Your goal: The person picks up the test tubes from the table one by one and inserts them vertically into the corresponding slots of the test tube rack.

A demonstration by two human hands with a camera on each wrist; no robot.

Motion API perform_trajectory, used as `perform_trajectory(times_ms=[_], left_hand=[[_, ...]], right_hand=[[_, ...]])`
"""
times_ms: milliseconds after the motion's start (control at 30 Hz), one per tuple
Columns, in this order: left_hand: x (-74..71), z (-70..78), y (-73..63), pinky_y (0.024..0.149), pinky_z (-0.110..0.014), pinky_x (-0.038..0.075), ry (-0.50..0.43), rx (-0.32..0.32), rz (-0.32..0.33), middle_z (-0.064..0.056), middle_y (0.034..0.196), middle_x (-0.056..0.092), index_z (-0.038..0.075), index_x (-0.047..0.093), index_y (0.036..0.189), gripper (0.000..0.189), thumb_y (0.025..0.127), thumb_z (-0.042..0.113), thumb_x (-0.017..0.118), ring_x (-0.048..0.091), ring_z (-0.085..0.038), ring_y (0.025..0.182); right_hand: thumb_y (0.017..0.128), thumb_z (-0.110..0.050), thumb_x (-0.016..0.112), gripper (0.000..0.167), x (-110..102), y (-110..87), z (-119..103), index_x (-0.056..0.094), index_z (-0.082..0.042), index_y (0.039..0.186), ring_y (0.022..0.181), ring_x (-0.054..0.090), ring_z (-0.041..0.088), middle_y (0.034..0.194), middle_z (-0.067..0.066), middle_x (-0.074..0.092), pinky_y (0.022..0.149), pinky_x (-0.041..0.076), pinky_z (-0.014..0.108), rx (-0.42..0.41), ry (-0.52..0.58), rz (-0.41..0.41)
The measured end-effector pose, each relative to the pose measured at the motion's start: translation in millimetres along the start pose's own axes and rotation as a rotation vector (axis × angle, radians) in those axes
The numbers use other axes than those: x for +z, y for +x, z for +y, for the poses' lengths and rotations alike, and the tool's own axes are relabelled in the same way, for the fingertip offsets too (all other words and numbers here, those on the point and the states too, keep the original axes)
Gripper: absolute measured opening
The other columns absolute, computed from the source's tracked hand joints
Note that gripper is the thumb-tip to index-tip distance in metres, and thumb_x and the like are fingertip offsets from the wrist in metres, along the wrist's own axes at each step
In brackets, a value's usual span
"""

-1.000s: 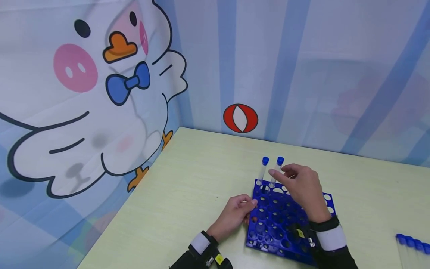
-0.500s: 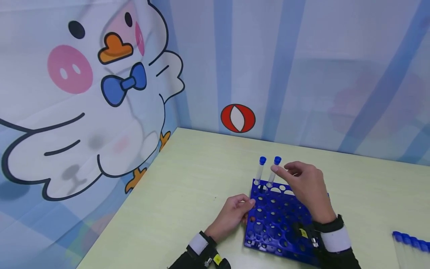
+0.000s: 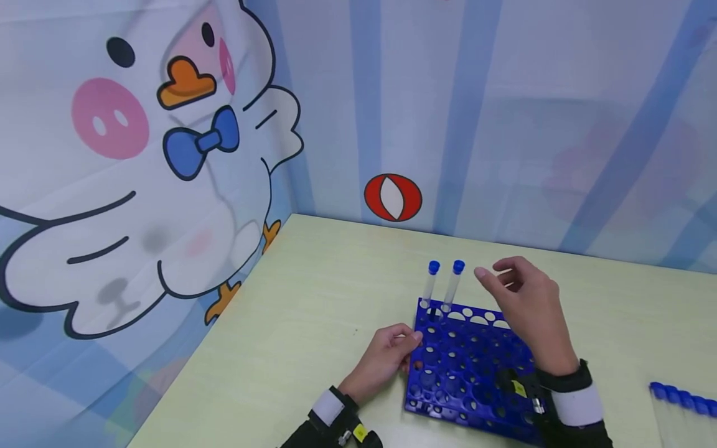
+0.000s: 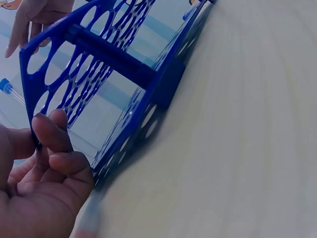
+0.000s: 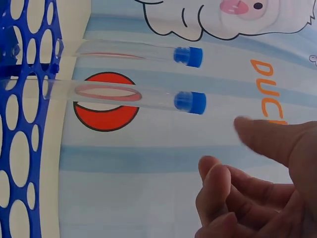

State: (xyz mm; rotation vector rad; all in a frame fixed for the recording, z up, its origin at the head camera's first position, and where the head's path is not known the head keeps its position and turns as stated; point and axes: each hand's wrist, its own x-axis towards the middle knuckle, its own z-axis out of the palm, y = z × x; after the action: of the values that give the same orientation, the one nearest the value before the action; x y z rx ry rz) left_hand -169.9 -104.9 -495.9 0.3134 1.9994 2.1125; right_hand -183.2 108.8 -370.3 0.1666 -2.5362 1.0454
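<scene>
A blue test tube rack [image 3: 467,373] stands on the table. Two clear test tubes with blue caps, one at the far left corner [image 3: 429,283] and one just right of it [image 3: 454,286], stand upright in its back row. My left hand [image 3: 386,354] pinches the rack's left edge between thumb and fingers, seen closely in the left wrist view. To the right of the second tube, my right hand [image 3: 526,298] hovers above the rack, thumb and fingers apart and nothing between them. In the right wrist view a gap separates its thumb from the nearer tube's cap [image 5: 190,102].
Several more blue-capped test tubes [image 3: 680,398] lie in a row at the table's right, cut off by the frame edge. A printed cloth backdrop [image 3: 526,124] rises behind and left of the pale table [image 3: 336,274].
My right hand has let go of the second test tube and drawn away to the right, its fingers spreading. The left hand keeps its hold on the rack. The head view has shifted slightly.
</scene>
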Motion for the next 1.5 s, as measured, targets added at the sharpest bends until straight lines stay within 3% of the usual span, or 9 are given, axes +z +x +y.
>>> perform_trajectory(times_ms=[200, 333, 700, 1000, 1267, 1500], left_hand=[[-0.2, 1.9, -1.3, 0.049, -0.020, 0.040, -0.001, 0.004, -0.003, -0.002, 0.064, 0.059, -0.005, 0.055, 0.092, 0.030, 0.094, 0.025, 0.053, 0.051, -0.008, 0.051], [0.1, 2.9, -1.2, 0.049, -0.020, 0.040, -0.001, -0.009, -0.003, -0.002, 0.064, 0.058, -0.005, 0.055, 0.092, 0.030, 0.094, 0.025, 0.053, 0.052, -0.008, 0.052], [0.4, 1.7, -0.4, 0.049, -0.021, 0.040, -0.004, -0.008, -0.006, -0.005, 0.065, 0.058, -0.007, 0.055, 0.094, 0.030, 0.095, 0.023, 0.051, 0.051, -0.009, 0.050], [5.5, 2.3, 0.9, 0.049, -0.021, 0.040, -0.006, -0.007, -0.020, -0.003, 0.064, 0.057, -0.007, 0.055, 0.094, 0.030, 0.095, 0.023, 0.051, 0.050, -0.009, 0.050], [7.4, 0.0, 0.8, 0.051, -0.022, 0.040, 0.017, -0.010, -0.021, -0.003, 0.065, 0.056, -0.005, 0.056, 0.093, 0.029, 0.094, 0.023, 0.052, 0.048, -0.010, 0.052], [0.8, 0.4, -3.0, 0.052, -0.021, 0.041, -0.001, -0.016, -0.016, -0.001, 0.064, 0.056, -0.004, 0.054, 0.093, 0.029, 0.094, 0.025, 0.053, 0.056, -0.009, 0.057]], right_hand=[[0.091, -0.027, 0.057, 0.025, -8, -2.0, 0, 0.061, -0.003, 0.097, 0.073, 0.057, 0.025, 0.083, 0.013, 0.063, 0.060, 0.045, 0.031, -0.008, -0.032, 0.005], [0.091, -0.021, 0.056, 0.020, -14, -2.3, 2, 0.061, -0.002, 0.097, 0.072, 0.056, 0.025, 0.082, 0.013, 0.063, 0.059, 0.045, 0.030, 0.006, -0.058, -0.004], [0.092, -0.027, 0.055, 0.027, -32, 0.8, 21, 0.061, -0.002, 0.098, 0.074, 0.057, 0.027, 0.085, 0.015, 0.064, 0.056, 0.042, 0.030, 0.054, -0.077, -0.065], [0.092, -0.030, 0.053, 0.034, -50, -4.8, 45, 0.060, 0.002, 0.099, 0.069, 0.056, 0.025, 0.084, 0.017, 0.062, 0.052, 0.041, 0.031, 0.107, -0.158, -0.138], [0.093, -0.037, 0.049, 0.045, -70, -14.5, 76, 0.056, 0.006, 0.101, 0.062, 0.057, 0.020, 0.078, 0.015, 0.063, 0.049, 0.042, 0.031, 0.241, -0.212, -0.272], [0.091, -0.034, 0.051, 0.044, -86, -24.1, 108, 0.056, 0.009, 0.098, 0.064, 0.055, 0.023, 0.077, 0.015, 0.061, 0.050, 0.041, 0.034, 0.381, -0.308, -0.381]])
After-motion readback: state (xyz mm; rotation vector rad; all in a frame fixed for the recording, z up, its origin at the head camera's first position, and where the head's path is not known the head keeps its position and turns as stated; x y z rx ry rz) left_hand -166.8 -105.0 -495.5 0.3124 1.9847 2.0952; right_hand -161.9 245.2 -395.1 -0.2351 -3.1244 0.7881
